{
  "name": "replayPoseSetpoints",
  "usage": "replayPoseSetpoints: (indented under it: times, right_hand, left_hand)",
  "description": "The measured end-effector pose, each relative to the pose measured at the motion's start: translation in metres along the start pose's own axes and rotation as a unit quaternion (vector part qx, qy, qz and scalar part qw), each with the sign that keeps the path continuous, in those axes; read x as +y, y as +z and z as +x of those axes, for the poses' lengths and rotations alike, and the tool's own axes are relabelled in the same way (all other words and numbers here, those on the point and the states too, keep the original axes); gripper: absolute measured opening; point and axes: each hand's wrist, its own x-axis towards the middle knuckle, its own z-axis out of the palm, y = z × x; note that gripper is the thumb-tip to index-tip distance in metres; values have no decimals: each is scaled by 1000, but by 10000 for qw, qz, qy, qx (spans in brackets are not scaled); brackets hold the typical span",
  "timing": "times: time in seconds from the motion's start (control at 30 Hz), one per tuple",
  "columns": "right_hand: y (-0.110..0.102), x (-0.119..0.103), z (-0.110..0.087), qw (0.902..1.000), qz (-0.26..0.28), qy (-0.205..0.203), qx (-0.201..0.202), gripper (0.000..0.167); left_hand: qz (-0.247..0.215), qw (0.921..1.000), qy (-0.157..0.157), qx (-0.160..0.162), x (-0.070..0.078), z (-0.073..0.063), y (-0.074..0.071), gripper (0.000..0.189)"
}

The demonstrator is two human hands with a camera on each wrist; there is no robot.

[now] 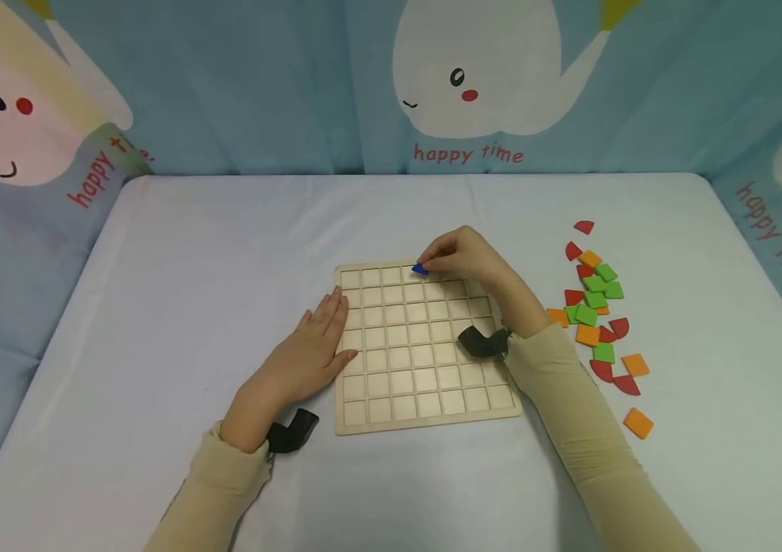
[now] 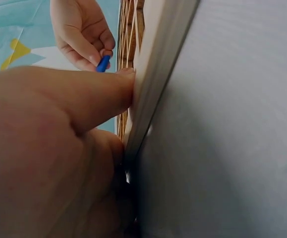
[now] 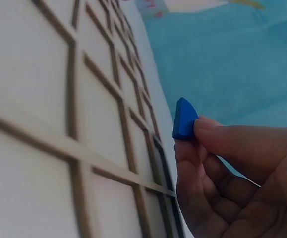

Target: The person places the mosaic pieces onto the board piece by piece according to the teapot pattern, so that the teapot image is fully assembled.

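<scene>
A square wooden grid board (image 1: 391, 337) lies on the table, its squares bare where they show. Between thumb and fingers my right hand (image 1: 467, 257) pinches a small blue quarter-circle tile (image 3: 185, 119), held over the far row of the board. The tile (image 1: 420, 269) has a straight edge and a curved one in the right wrist view. My left hand (image 1: 311, 345) rests flat along the board's left edge with straight fingers, its thumb on the rim. In the left wrist view that thumb (image 2: 98, 94) touches the board's edge.
Right of the board lie scattered tiles: green squares (image 1: 603, 353), orange squares (image 1: 638, 422) and red quarter-circles (image 1: 619, 327), some overlapping. Black wrist devices (image 1: 484, 342) sit at both sleeves. A printed curtain (image 1: 280, 92) stands behind the white table (image 1: 225, 230).
</scene>
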Motion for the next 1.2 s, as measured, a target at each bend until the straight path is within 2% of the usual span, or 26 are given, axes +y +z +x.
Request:
replayPoseSetpoints:
  times: [0.2,0.47,0.83,1.2]
  right_hand:
    - [5,-2,6,9982,-576,36,-154,12]
    - [7,0,9,9954,-940,77,-164,11]
    - [12,-3,10,9929,-1184,-69,-70,11]
    - [12,0,9,9937,-1121,40,10,11]
  left_hand:
    - [0,10000,9,22,-1,2,1,74]
    - [14,10000,0,-73,2,2,0,74]
    - [-39,10000,-21,-44,2,0,-5,72]
    - [-70,10000,-15,-63,1,1,-2,73]
